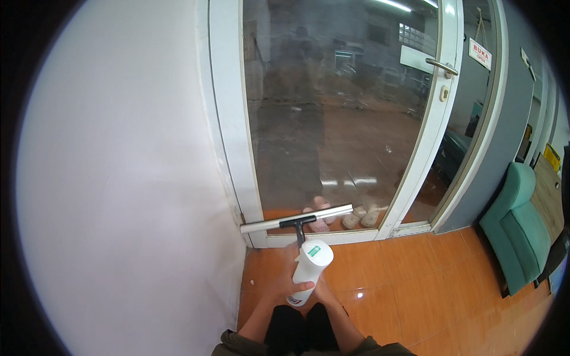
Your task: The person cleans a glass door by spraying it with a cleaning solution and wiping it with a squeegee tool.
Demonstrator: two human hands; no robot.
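A white bottle (306, 279) with a small green label on its rounded end is tilted in front of me. My left hand (288, 280) wraps around it, thumb across the front. Behind its lower right side is my right hand (321, 291), its fingers hidden by the bottle. Just beyond stretches a squeegee (314, 216), with a long silver bar and a black centre holder. Its dark handle runs down behind the bottle, so I cannot tell whether the two are joined. The bar lies across the lower part of the glass door (338, 130) in my view.
A white wall (130, 178) rises close on my left. Through the glass show pink slippers (321, 204) and pale footwear (359, 218). The door has a metal handle (442, 65). A green chair (522, 228) stands on the orange tiles (409, 291) beside a wooden tabletop (547, 193).
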